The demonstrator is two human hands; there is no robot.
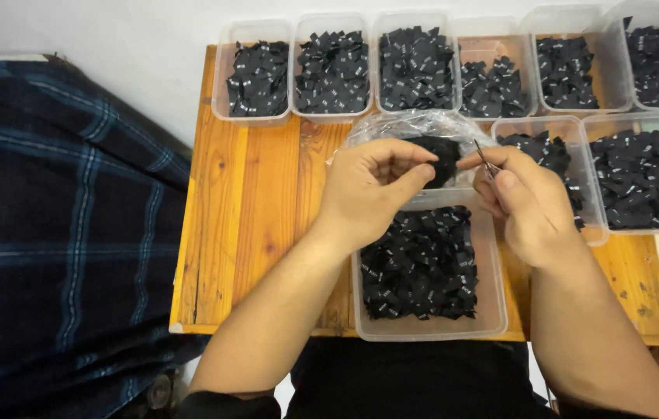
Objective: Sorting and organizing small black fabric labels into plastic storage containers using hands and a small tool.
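1. At the table's (252,233) near edge sits a clear tub (492,310) of black labels.
2. Above it, the left hand (368,194) pinches a black label bundle (442,155); the right hand (527,206) grips thin tweezers (486,161), seemingly mid-sorting; separating one label needs a careful tweezer tip.
3. More label-filled tubs (333,70) line the far edge.

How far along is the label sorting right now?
Done: the six tubs along the back and two at the right already hold heaps of black labels. In hand: the left hand pinches a small black bunch while the right hand works it with thin tweezers, above a clear bag. Left: the near tub is full of loose labels.
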